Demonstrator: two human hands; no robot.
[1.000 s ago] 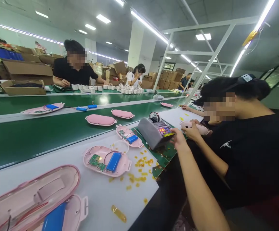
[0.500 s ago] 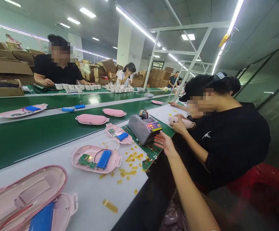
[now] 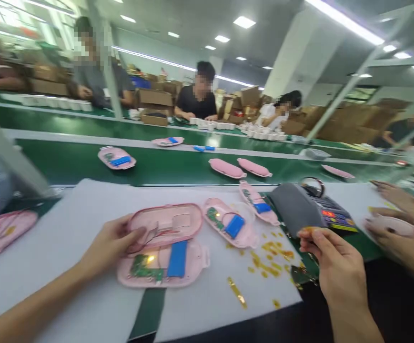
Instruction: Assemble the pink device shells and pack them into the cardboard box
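My left hand [image 3: 112, 240] grips the left end of a pink plastic shell half [image 3: 188, 220], its hollow inside facing up. Just below it lies the matching pink half [image 3: 196, 271], holding a green circuit board [image 3: 144, 269] with a lit LED and a blue battery [image 3: 177, 259]. Thin wires run inside the upper shell. My right hand [image 3: 342, 267] is closed in a pinch on a small piece of amber tape [image 3: 311, 229], in front of the grey tape dispenser [image 3: 294, 207] with its red display.
Several amber tape bits [image 3: 271, 257] and a longer strip [image 3: 237, 292] lie on the white sheet [image 3: 95, 205]. More open pink shells [image 3: 219, 209] stand nearby and on the green belt [image 3: 174, 174]. At right, a co-worker's hands [image 3: 403, 233] hold a pink case. Other people sit across the belt.
The view has swung left. My right hand, open beside the dispenser before, now pinches amber tape. My left hand has come into view on the shell half.
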